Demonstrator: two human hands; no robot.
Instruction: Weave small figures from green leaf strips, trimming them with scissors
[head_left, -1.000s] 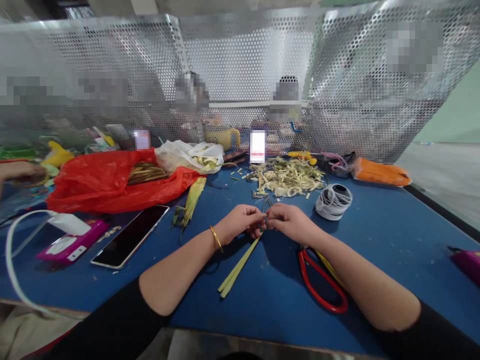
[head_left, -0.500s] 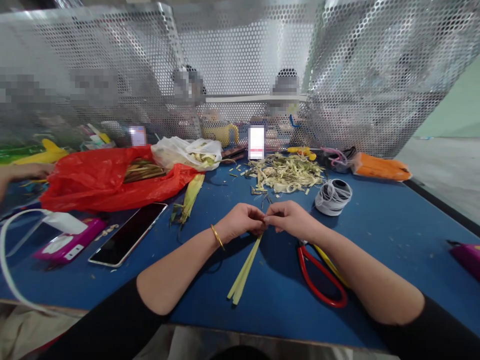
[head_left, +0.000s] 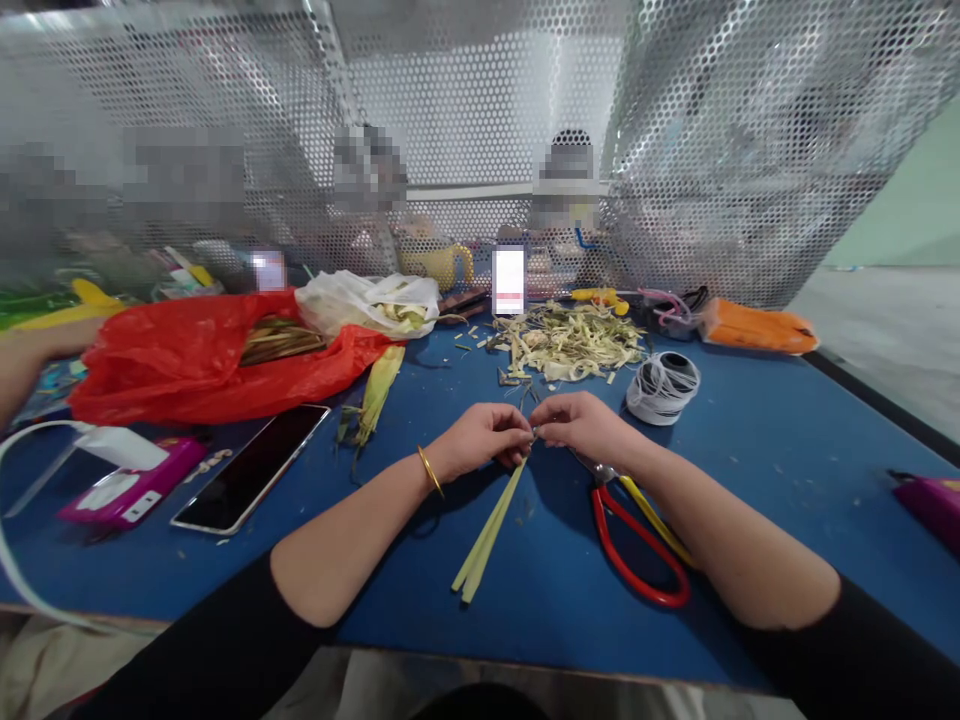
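Observation:
Over the middle of the blue table my left hand (head_left: 491,434) pinches the top of a few pale green leaf strips (head_left: 489,535), whose cut ends fan down toward me. My right hand (head_left: 571,424) meets it fingertip to fingertip, pinched at the same end of the strips; what exactly lies between its fingers is too small to make out. Beneath my right forearm lie scissors (head_left: 637,560) with red and yellow handles. Beyond that forearm stands a spool of white thread (head_left: 663,388). A bundle of husk leaves (head_left: 381,390) lies left of my hands.
Behind my hands is a heap of plant scraps (head_left: 577,340). At left are a red plastic bag (head_left: 165,355), a phone (head_left: 251,470) and a purple power strip (head_left: 135,485). An orange packet (head_left: 759,326) lies right. Another person's arm (head_left: 45,355) reaches in at far left. A perforated metal screen (head_left: 480,90) stands behind.
My hands stay pinched together at the top of the strips, with the right fingers slightly shifted. The whole view has moved a little, so everything sits slightly farther left and higher.

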